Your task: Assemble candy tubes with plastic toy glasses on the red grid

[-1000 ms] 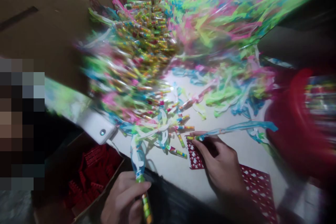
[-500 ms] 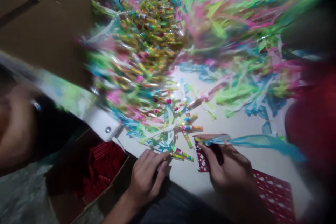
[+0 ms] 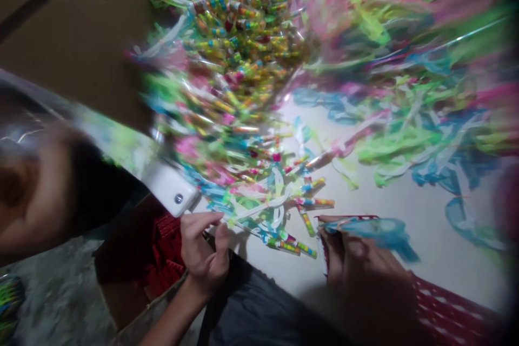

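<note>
My left hand [image 3: 203,246] is at the table's near edge, below the white phone-like box. Its thumb and index finger stand apart and nothing shows between them. To the right, my right hand [image 3: 360,259] pinches a blue plastic streamer [image 3: 377,232], whose loose end trails rightward, blurred. Beneath that hand lies a red patterned card [image 3: 450,308], partly hidden by the hand and wrist. Between my hands, several small tubes with coloured bands [image 3: 306,246] lie on the white table [image 3: 275,275], pale ribbons attached.
A large heap of banded tubes [image 3: 251,54] covers the table's far side, beside blurred bright streamers [image 3: 389,146]. The white box [image 3: 172,189] lies at the left edge. Below it, a cardboard box [image 3: 117,286] holds red pieces [image 3: 166,259]. Another person's hand [image 3: 44,189] is at left.
My left hand has drawn back leftward from the tubes, its fingers parting. The blue streamer in my right hand now trails shorter. The whole view has shifted slightly.
</note>
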Demonstrator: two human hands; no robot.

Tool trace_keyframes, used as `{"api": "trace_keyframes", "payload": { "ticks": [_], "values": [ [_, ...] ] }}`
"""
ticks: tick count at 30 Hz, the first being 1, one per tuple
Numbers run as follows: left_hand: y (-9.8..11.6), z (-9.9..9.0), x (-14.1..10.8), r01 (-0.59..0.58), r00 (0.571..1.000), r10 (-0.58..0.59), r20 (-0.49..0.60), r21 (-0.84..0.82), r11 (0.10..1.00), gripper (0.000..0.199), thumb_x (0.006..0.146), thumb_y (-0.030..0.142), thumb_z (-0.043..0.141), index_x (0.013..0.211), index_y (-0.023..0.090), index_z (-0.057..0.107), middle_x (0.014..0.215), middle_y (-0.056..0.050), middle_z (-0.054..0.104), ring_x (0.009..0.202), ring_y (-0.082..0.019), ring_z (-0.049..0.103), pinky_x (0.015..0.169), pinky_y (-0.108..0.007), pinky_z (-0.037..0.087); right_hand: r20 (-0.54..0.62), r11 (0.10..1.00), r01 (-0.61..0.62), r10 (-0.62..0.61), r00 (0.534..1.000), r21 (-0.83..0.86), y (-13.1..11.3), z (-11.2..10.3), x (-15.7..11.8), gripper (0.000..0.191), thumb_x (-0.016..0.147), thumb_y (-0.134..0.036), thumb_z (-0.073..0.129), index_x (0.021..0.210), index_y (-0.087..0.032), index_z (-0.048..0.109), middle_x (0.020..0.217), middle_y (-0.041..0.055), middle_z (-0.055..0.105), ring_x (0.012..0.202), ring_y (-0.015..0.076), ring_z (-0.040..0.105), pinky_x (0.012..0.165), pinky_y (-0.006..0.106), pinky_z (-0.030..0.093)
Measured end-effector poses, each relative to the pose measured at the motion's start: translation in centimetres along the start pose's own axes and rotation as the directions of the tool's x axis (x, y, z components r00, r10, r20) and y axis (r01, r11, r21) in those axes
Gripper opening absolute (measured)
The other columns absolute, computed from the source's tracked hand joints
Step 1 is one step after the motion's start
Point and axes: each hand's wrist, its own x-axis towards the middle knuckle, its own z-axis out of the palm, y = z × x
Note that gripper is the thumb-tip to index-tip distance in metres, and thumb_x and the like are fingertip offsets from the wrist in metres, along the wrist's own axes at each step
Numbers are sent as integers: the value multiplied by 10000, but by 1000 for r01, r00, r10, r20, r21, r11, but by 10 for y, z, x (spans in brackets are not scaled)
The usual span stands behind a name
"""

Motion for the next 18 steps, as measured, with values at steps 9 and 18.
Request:
{"api": "trace_keyframes", "payload": {
  "ticks": [9, 18],
  "values": [
    [-39, -40, 68, 15, 962, -111, 250, 358, 933, 173, 1014, 220, 590, 1136, 204, 711, 1019, -55, 657, 986, -223, 588, 912, -374, 470, -64, 985, 87, -79, 995, 149, 10, 13, -6, 289, 928, -135, 746, 1178, -100, 606, 1014, 168, 729, 928, 312, 700, 819, 405, 531],
    [-55, -50, 80, -233, 745, -63, 664, 347, 909, 335, 1026, 232, 523, 1351, 247, 605, 1182, -98, 599, 1031, -275, 545, 870, -410, 473, -11, 964, -86, 92, 996, 251, 18, 20, -22, 184, 1004, -278, 615, 1172, -209, 646, 1084, 124, 679, 1028, 316, 643, 958, 488, 489]
  ]
}}
